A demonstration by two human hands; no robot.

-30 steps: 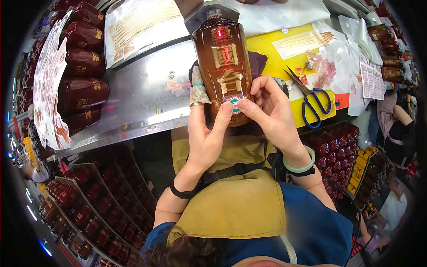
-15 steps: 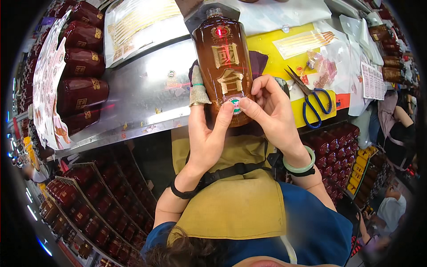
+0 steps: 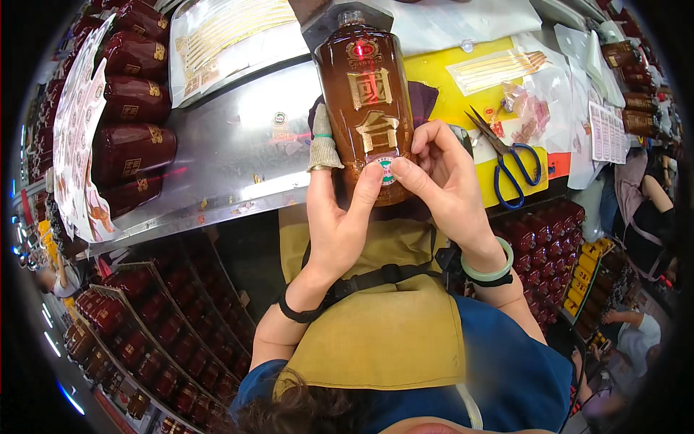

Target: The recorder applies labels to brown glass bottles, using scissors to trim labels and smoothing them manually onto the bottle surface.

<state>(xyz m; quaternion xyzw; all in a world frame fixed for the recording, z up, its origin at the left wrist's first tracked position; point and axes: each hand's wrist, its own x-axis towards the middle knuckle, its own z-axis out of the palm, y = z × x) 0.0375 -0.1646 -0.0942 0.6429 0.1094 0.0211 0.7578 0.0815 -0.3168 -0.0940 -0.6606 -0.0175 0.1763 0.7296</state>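
Note:
A large amber-brown glass bottle (image 3: 372, 87) with raised gold characters lies at the table's front edge, its neck pointing away from me. My left hand (image 3: 336, 210) is wrapped along its left side, a grey cloth sleeve covering one finger. On the other side, my right hand (image 3: 444, 177) grips the lower right, fingers curled against the glass. Both thumbs press at the edges of a small round green-and-white sticker (image 3: 387, 171) near the base. Some fingertips are hidden behind the bottle. Dark purple cloth (image 3: 421, 101) shows beneath it, and a grey holder (image 3: 311, 36) stands around the neck.
Blue-handled scissors (image 3: 506, 155) lie open on a yellow sheet (image 3: 441, 69) to the right, near crumpled pink plastic (image 3: 531, 112). Gold strips (image 3: 238, 36) lie at the far left. Dark red bottles (image 3: 134, 152) line the left; racks of bottles (image 3: 144, 325) stand below the table.
My thumbs have eased slightly apart, showing a little more of the round sticker. The bottle and both hands otherwise stay nearly in place. At the far right, another person's arm has moved.

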